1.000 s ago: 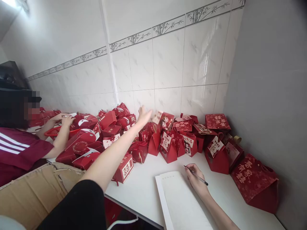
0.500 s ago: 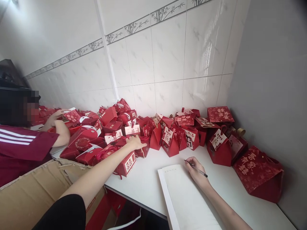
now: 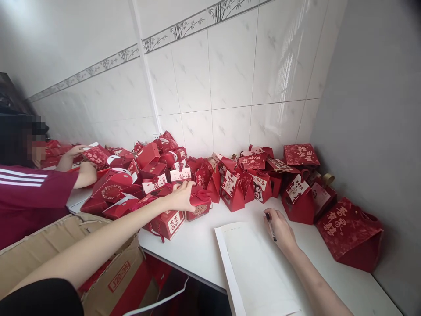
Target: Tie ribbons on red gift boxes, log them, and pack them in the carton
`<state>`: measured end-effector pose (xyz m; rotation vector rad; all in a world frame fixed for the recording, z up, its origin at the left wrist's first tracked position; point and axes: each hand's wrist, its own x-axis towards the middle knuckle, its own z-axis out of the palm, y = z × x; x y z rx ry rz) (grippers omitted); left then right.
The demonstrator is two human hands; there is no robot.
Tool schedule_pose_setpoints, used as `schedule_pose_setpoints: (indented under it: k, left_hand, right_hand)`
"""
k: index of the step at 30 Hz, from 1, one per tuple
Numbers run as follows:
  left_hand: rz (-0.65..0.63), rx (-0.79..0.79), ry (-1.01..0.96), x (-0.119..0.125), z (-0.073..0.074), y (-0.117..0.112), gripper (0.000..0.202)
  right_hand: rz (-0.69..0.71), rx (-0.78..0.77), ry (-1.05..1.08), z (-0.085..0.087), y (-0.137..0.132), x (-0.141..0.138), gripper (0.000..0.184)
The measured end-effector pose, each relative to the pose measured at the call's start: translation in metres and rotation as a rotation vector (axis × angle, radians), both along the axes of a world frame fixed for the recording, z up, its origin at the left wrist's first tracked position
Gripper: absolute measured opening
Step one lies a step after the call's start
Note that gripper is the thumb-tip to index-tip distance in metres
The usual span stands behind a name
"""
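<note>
My left hand (image 3: 182, 198) reaches over the near edge of the pile, its fingers closed over the top of a small red gift box (image 3: 200, 211). That box carries a round gold emblem and a red ribbon on top; its underside is hidden. Beside it lies another red box (image 3: 173, 224) with a white double-happiness label and a red cord. In my right hand (image 3: 282, 230) a black pen (image 3: 271, 228) is gripped, held off the paper. Below that hand lies a stack of white paper (image 3: 256, 272) with a short line of faint marks at its top.
Many red gift boxes (image 3: 232, 193) line the tiled wall along the white table (image 3: 197, 250). A large red bag-like box (image 3: 350, 235) stands at the right. An open cardboard carton (image 3: 125, 272) is at lower left. A co-worker in a maroon sleeve (image 3: 39, 188) handles boxes at far left.
My left hand has tightened on the ribboned box, which has turned and shows its emblem. My right hand has moved right, away from the paper, and the pen has swung round.
</note>
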<state>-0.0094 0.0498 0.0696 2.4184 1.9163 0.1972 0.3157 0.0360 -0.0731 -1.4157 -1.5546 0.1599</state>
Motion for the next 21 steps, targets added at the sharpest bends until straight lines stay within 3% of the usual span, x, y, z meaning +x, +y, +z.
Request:
schedule_pose_setpoints:
  k: [5,7,10,12,15,17,19,21]
  left_hand:
    - [-0.474,0.154,0.137,-0.003,0.025,-0.045,0.074]
    - [-0.566,0.133,0.169,-0.004,0.036,-0.063,0.075]
    - [-0.565,0.032,0.127,-0.007,0.049,-0.091,0.079]
    - [-0.568,-0.051,0.054,-0.007,0.057,-0.109,0.080]
    - [-0.575,-0.187,-0.093,-0.003,0.069,-0.137,0.076]
    - [-0.550,-0.263,-0.198,0.001,0.075,-0.153,0.071]
    - [-0.548,-0.303,-0.294,0.006,0.080,-0.164,0.068]
    - [-0.577,-0.339,-0.360,0.009,0.083,-0.170,0.065]
  right_hand:
    - [0.020,0.032,0.003,-0.001,0.006,0.013,0.028]
    - [0.062,0.030,0.049,0.009,0.001,0.007,0.031]
    - [0.248,-0.045,0.114,0.036,-0.019,-0.018,0.034]
    - [0.572,-0.152,0.125,0.057,-0.040,-0.040,0.039]
    - [0.975,-0.239,0.126,0.086,-0.071,-0.071,0.069]
    - [1.167,-0.318,0.107,0.099,-0.086,-0.085,0.089]
    - [1.284,-0.402,0.093,0.106,-0.098,-0.097,0.096]
    - [1.185,-0.414,0.184,0.108,-0.108,-0.107,0.092]
